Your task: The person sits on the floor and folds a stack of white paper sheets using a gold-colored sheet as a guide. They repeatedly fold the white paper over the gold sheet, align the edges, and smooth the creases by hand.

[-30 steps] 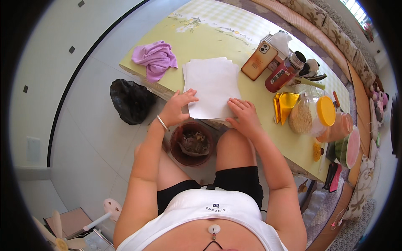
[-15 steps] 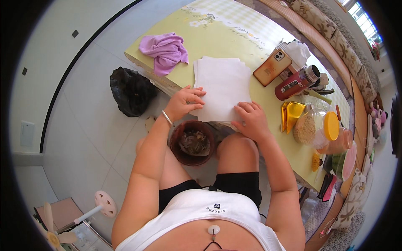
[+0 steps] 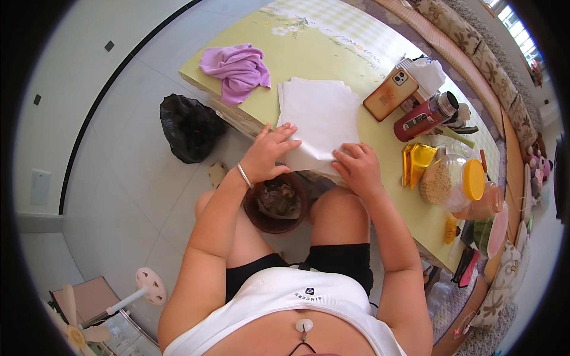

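A stack of white paper sheets [image 3: 317,118] lies at the table's near edge, its sheets slightly out of line and its front edge a little buckled. My left hand [image 3: 270,153] rests its spread fingers on the near left side of the stack, thumb held apart. At the near right corner, the fingers of my right hand [image 3: 359,167] lie over the paper, the thumb close to its front edge. Below the stack, between my knees, stands a dark brown bin [image 3: 274,225] with scraps in it.
A crumpled purple cloth [image 3: 237,68] lies left on the table [image 3: 261,35]. To the right are a phone [image 3: 390,95], a red flask [image 3: 418,123], a gold packet [image 3: 420,160] and a yellow-lidded jar [image 3: 442,181]. A black plastic bag [image 3: 187,130] sits on the floor.
My left hand has slid slightly right and spread its fingers. My right thumb has drawn in toward the paper, and the sheets' near edge now buckles between my hands.
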`<state>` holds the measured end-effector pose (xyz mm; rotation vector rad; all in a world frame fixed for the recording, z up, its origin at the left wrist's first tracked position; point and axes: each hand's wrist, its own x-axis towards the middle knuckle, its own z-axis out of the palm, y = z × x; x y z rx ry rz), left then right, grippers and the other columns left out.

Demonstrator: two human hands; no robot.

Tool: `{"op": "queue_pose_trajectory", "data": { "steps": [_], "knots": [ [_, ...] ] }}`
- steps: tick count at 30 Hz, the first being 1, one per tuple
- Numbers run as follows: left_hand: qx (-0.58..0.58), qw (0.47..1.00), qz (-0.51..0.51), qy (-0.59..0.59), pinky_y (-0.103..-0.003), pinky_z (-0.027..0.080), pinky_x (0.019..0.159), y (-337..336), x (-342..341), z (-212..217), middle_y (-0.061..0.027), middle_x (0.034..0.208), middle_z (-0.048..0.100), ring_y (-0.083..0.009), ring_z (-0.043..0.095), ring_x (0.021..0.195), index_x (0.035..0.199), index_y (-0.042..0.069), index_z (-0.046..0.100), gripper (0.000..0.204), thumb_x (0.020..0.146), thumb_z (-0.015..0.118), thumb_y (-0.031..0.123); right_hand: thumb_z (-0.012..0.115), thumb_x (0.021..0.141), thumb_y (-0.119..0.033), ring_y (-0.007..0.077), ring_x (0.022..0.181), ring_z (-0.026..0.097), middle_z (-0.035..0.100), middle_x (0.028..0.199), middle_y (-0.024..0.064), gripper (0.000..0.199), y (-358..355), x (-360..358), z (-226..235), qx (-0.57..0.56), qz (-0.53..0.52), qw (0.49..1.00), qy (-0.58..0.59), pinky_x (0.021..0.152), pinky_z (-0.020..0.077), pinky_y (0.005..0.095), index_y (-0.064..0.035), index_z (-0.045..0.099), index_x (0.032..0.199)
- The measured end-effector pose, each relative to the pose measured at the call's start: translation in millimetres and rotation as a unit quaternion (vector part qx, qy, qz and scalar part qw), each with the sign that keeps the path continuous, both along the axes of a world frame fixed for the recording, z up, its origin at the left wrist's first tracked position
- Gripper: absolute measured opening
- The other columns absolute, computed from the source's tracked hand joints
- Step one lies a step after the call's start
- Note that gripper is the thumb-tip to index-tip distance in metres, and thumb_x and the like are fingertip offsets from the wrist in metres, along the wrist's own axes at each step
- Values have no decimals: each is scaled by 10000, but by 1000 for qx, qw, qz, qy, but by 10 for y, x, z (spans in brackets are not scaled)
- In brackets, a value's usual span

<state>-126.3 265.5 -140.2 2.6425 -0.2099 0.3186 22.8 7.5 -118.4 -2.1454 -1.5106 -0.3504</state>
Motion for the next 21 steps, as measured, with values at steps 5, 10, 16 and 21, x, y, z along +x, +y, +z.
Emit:
{"op": "queue_pose_trajectory", "data": {
  "steps": [5,10,16,21],
  "knots": [
    [-88,996,14,-18,-501,281,1175,-4,-20,144,-118,1512,481,-275,428,1415,1425,153,525,828,659,840,176,765,808,-215,249,941,636,689,966,41,127,49,80,-56,33,-14,999,9,936,480,441,-116,738,883],
    [-92,991,38,-86,-443,366,1095,-7,87,113,-107,1426,576,-289,525,1319,1346,127,606,627,735,741,150,771,813,-217,264,1005,638,707,1048,66,166,80,113,49,3,-18,988,152,980,459,429,-85,735,908],
    [-184,971,61,-139,-390,452,1007,105,203,-139,-102,1203,714,-279,613,1171,1034,86,761,251,802,669,58,789,801,-173,316,1299,531,619,1338,145,380,-6,58,242,21,61,953,297,1098,409,399,-68,691,1152],
    [-195,959,130,-158,-383,479,943,20,282,-128,-92,1100,729,-281,620,1063,956,65,748,164,798,715,99,752,821,-112,339,1292,533,612,1358,154,249,-176,411,-285,79,-20,928,365,1095,403,406,-51,731,1062]
  ]
}}
